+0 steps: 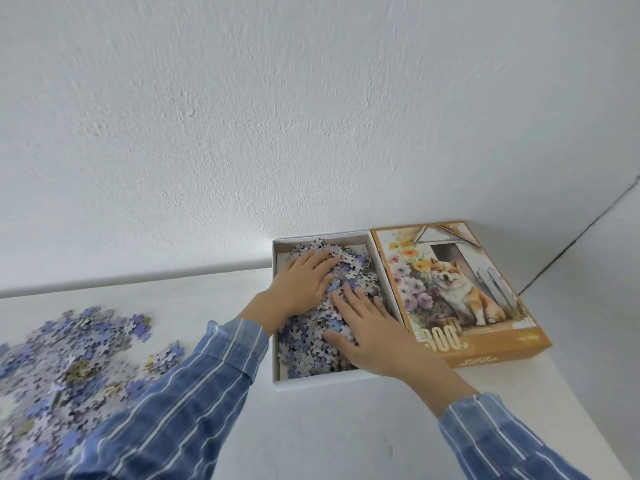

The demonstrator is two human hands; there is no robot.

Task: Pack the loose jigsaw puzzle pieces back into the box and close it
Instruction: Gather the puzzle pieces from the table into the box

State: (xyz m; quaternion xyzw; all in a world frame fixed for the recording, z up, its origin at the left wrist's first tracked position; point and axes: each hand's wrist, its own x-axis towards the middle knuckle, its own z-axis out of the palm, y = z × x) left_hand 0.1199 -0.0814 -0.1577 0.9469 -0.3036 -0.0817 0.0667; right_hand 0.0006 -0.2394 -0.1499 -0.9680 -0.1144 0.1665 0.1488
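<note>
Puzzle pieces were heaped in box base; left hand and right hand lay flat on them, grasping nothing. Best move was levelling them below rim.

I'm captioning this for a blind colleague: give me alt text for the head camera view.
The left hand and right hand press flat on puzzle pieces heaped in an open white box on a white table. Its lid, picturing a dog beside flowers, lies against the box's right side; more loose pieces lie scattered at far left.
</note>
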